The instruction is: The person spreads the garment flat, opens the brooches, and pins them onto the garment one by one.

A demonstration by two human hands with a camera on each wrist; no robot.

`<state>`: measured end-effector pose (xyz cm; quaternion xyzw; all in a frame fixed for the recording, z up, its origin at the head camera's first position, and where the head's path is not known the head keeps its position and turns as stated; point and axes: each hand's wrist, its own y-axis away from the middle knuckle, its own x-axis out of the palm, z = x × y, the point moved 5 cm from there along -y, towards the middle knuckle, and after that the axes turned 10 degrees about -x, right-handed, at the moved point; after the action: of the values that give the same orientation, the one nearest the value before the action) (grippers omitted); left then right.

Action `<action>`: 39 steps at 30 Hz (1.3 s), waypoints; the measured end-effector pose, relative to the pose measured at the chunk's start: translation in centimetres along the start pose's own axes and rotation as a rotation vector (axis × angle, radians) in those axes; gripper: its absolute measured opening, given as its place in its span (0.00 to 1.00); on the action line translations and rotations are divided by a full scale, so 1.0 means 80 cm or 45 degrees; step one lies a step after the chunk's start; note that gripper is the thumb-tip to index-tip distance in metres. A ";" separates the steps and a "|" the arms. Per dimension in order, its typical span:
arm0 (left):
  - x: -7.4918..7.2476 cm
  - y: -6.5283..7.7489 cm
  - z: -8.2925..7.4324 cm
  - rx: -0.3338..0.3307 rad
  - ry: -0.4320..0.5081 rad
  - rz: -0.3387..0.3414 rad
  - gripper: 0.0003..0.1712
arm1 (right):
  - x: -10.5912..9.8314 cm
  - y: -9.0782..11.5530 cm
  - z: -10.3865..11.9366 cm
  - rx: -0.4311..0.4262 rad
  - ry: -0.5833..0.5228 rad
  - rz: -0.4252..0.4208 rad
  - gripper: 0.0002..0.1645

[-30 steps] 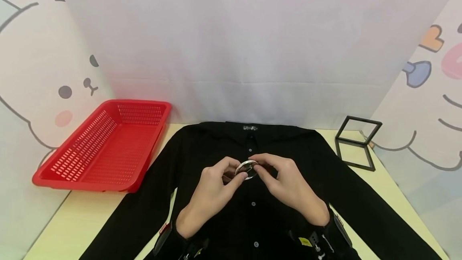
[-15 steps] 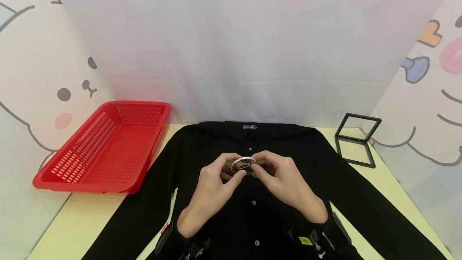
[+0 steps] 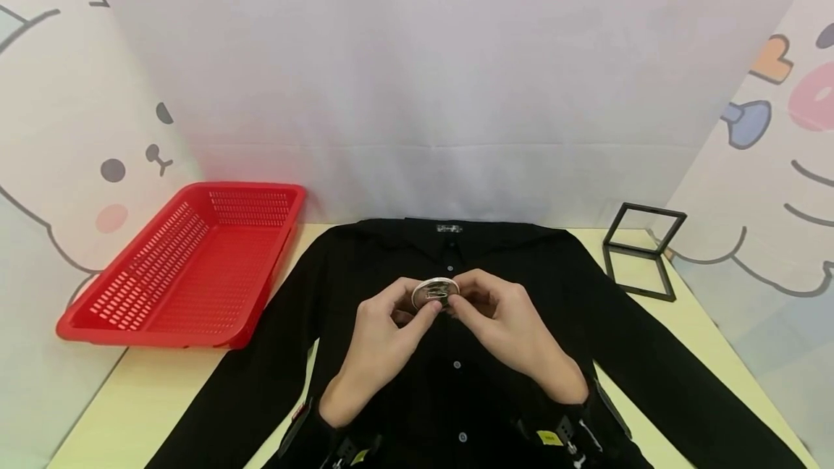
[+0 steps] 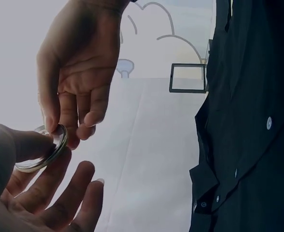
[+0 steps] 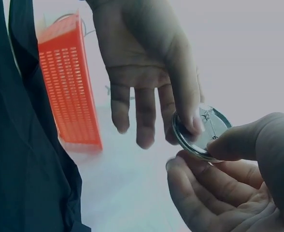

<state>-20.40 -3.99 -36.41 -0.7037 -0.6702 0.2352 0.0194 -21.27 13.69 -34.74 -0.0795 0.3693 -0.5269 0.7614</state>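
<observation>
A round silver-rimmed pin badge (image 3: 434, 286) is held up over the middle of a black button-up shirt (image 3: 391, 259), which is spread out with its sleeves to both sides. My left hand (image 3: 384, 335) pinches the badge's left edge between thumb and fingers. At the opposite edge, my right hand (image 3: 517, 328) does the same. The badge's back faces me, and the right wrist view shows a thin wire pin (image 5: 210, 125) across it, close to both thumbs. Its front is hidden. In the left wrist view the badge (image 4: 60, 140) is tilted between the two hands.
A red perforated plastic basket (image 3: 254, 288) stands at the back left, close to the left sleeve. Beyond the right sleeve, a black hinged double frame (image 3: 641, 252) sits on the pale yellow table (image 3: 704, 353). A white curtain (image 3: 417, 93) closes off the back.
Both hands have shifted slightly left and away from me with the badge. The badge has turned between the fingers, showing more of its back. Shirt, basket and frame stay put.
</observation>
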 end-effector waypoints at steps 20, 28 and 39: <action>0.005 0.004 0.006 0.127 -0.109 0.002 0.06 | 0.001 0.000 0.000 -0.184 0.120 -0.031 0.08; 0.003 0.001 0.003 0.121 -0.111 -0.025 0.07 | -0.001 -0.001 0.000 -0.186 0.130 -0.030 0.07; 0.002 0.002 0.002 0.088 -0.094 -0.025 0.08 | -0.002 -0.001 0.002 -0.183 0.095 -0.044 0.07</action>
<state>-20.30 -3.87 -36.66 -0.6869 -0.6687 0.2838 0.0211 -21.26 13.74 -34.53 -0.1207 0.4328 -0.5147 0.7302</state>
